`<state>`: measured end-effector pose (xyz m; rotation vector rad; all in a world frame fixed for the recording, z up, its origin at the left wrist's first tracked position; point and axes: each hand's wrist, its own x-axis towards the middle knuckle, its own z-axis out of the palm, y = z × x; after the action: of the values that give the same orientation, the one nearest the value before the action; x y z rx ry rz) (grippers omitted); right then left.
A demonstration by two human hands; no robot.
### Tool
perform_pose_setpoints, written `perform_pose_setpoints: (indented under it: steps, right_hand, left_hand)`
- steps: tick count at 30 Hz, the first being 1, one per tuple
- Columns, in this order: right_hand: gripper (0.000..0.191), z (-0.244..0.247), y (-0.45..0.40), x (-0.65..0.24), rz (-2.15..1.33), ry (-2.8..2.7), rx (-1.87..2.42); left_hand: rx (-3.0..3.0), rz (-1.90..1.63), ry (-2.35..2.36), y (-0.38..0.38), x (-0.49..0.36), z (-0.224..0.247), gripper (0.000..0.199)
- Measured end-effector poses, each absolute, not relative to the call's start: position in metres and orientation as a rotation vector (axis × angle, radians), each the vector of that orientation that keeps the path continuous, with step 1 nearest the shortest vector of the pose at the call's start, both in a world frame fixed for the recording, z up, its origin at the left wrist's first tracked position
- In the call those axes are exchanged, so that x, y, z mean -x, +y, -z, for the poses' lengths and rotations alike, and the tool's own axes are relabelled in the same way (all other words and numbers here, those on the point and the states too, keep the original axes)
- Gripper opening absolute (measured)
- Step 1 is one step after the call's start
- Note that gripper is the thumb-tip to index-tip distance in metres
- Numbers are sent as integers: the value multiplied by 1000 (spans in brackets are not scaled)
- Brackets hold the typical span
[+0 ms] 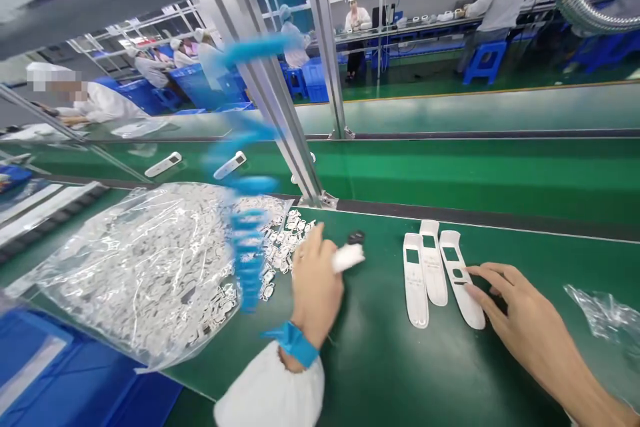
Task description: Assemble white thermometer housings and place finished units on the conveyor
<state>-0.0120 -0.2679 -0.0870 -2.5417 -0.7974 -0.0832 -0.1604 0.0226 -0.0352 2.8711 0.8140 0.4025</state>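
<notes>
My left hand [317, 277], with a blue band at the wrist, is over the green table beside the spill of small white parts [285, 240]. A small white piece [349, 257] with a black item [356, 237] behind it lies by its fingers; whether the hand grips anything is unclear. On the right, three long white plastic shells [416, 287] lie side by side, each with a square window. My right hand [515, 300] has its thumb and fingertips at the edge of the rightmost shell [470, 300], which rests on the table, its fingers apart.
A large clear bag [150, 267] of small parts covers the left side. A blurred blue coiled hose [247, 233] hangs before it. A metal post [295, 147] stands at the conveyor [450, 177]. Crumpled plastic [605, 313] lies right, blue bins [75, 373] lower left. Other people work beyond.
</notes>
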Motion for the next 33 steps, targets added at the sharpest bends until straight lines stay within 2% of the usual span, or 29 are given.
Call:
perform_pose_setpoints:
  steps: [2,5,13,17,21,25,30,33]
  right_hand:
    - [45,80,-267,13,111,-809,2525]
    - [40,68,-253,19,122,-883,2441]
    - [19,56,-166,48,-73,-1186,2133]
    - [19,58,-130,50,-109,-1208,2106]
    - [30,55,-99,46,-126,-1249,2144]
    - [22,51,-82,48,-271,-1244,2256]
    - [28,54,-87,51,-404,-1062,2320]
    - [17,52,-98,51,-372,-1052,2288]
  left_hand:
    - [-2879,-422,932,55,175,43,18]
    - [-2839,-422,837,74,190,57,21]
    - [-2758,-447,511,20,181,72,45]
    - [-2500,-499,537,22,169,67,32]
    - [-2307,-410,770,34,156,57,15]
    - [-2328,-363,917,40,146,50,14]
    - [-2358,-489,881,29,144,47,16]
    - [-2336,-569,849,13,149,39,15]
